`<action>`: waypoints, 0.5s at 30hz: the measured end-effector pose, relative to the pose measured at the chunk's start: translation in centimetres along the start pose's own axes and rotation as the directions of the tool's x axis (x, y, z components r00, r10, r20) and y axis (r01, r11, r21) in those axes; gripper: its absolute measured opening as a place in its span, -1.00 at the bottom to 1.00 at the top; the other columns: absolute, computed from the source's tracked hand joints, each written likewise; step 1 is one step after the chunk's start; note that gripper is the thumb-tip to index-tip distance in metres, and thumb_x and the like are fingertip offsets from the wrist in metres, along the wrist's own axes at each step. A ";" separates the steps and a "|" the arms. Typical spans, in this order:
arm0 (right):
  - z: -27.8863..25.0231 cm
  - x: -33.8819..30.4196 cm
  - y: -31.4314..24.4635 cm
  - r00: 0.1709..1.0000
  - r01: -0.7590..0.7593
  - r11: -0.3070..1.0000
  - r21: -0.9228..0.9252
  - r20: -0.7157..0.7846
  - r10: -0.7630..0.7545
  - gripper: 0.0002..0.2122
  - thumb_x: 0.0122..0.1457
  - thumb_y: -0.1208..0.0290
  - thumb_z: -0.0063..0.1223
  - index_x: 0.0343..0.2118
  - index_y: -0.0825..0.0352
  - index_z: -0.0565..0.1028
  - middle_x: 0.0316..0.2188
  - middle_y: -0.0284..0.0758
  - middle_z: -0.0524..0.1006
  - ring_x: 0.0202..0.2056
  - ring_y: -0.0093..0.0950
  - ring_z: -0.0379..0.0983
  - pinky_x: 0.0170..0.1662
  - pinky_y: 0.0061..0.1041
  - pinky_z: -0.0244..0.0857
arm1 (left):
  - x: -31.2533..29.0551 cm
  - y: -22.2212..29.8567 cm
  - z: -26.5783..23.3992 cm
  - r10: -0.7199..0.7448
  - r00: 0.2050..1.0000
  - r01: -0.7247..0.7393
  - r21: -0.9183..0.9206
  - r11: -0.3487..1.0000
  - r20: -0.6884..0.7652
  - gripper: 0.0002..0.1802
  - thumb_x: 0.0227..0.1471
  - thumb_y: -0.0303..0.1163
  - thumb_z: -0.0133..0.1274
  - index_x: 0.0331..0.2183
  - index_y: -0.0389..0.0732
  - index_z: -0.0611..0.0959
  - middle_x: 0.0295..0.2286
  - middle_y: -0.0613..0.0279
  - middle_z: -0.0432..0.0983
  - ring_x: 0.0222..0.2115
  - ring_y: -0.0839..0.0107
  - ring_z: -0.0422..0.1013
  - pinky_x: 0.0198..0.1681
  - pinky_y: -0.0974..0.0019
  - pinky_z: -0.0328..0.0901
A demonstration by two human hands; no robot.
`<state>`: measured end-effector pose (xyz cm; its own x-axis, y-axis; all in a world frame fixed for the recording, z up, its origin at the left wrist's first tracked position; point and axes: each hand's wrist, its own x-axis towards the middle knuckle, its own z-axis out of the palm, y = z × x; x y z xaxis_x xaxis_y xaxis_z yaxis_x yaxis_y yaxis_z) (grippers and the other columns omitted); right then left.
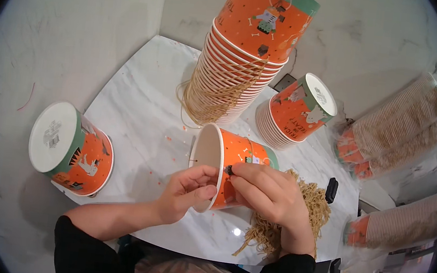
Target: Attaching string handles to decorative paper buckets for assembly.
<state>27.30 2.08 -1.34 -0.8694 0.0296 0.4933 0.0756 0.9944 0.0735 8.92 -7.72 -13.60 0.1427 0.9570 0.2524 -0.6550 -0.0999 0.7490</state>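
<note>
Both hands grip one orange paper cup (pixel 237 157) lying on its side on the white marble table (pixel 141 112): the left hand (pixel 186 192) pinches its rim, the right hand (pixel 268 192) clasps its wall beside a small black piece (too small to identify). Tan string (pixel 313 200) lies bunched behind the right wrist.

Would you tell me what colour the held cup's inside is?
White inside the held cup, clearest in the head view.
</note>
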 end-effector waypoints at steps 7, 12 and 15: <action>-0.2 0.2 -0.9 0.999 0.031 0.997 -0.072 0.043 -0.028 -0.75 -0.05 0.45 0.17 -0.26 0.38 0.55 -0.22 -0.27 0.58 -0.19 -0.40 0.59 -0.21 -0.49 0.55 | -0.2 -0.4 0.7 0.046 0.998 -0.046 -0.018 0.999 -0.036 -0.68 0.31 -0.55 -0.14 0.06 -0.39 0.45 -0.04 0.16 0.52 -0.01 0.50 0.43 0.10 0.38 0.33; -0.4 0.1 -1.3 0.997 0.043 0.993 -0.110 0.072 -0.035 -0.72 -0.07 0.45 0.17 -0.24 0.40 0.55 -0.21 -0.25 0.58 -0.17 -0.39 0.59 -0.19 -0.48 0.55 | -0.2 -0.7 0.8 0.059 0.997 -0.060 -0.005 0.998 -0.049 -0.71 0.31 -0.57 -0.10 0.04 -0.38 0.46 -0.06 0.17 0.52 -0.02 0.51 0.44 0.09 0.38 0.34; -0.4 0.2 -1.5 0.995 0.056 0.990 -0.133 0.087 -0.045 -0.72 -0.07 0.46 0.17 -0.24 0.42 0.55 -0.20 -0.22 0.57 -0.17 -0.37 0.58 -0.19 -0.47 0.55 | -0.2 -0.8 0.9 0.092 0.993 -0.090 0.038 0.995 -0.074 -0.73 0.30 -0.58 -0.08 0.02 -0.39 0.47 -0.07 0.16 0.53 -0.04 0.51 0.45 0.08 0.38 0.35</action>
<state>27.25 0.51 -0.98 -0.9111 -0.0065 0.4122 0.0907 0.9722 0.2158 10.07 -8.06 -13.74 0.0264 0.9612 0.2745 -0.6364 -0.1956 0.7462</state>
